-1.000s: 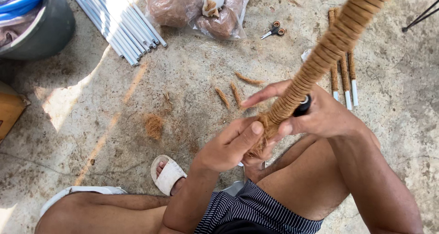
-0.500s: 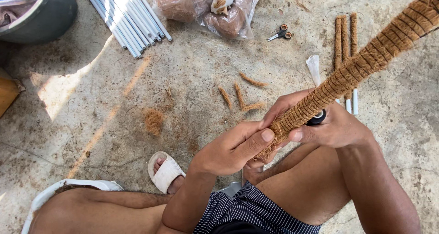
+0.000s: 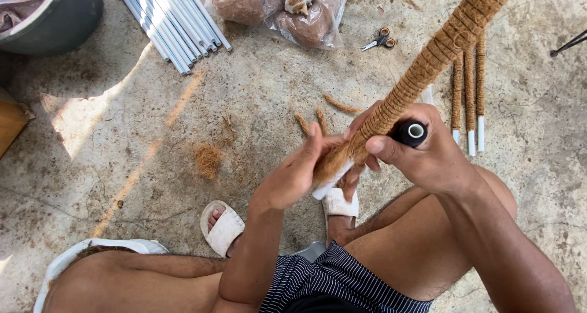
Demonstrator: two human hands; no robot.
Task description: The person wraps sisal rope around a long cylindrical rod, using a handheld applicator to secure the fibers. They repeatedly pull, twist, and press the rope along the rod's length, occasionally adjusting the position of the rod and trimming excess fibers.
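A long pole wrapped in brown coir fibre (image 3: 440, 47) slants from the top right down to my hands. My left hand (image 3: 293, 175) presses loose brown fibre against the pole's white lower end (image 3: 333, 169). My right hand (image 3: 428, 154) grips the pole just above that spot and also holds a black thread spool (image 3: 411, 131) with a white core. I sit on a low white seat with my knees apart, in white sandals.
Three finished fibre-wrapped poles (image 3: 468, 93) lie on the concrete at right. A bundle of white pipes (image 3: 174, 22) and a clear bag of fibre (image 3: 275, 7) lie at the top, scissors (image 3: 379, 40) beside them. A dark tub (image 3: 55, 16) stands top left; fibre scraps (image 3: 208, 160) are scattered.
The pole has tilted, its upper end swinging right and then back up. My left hand has moved up along the lower end, pressing fibre there. The spool has turned end-on.
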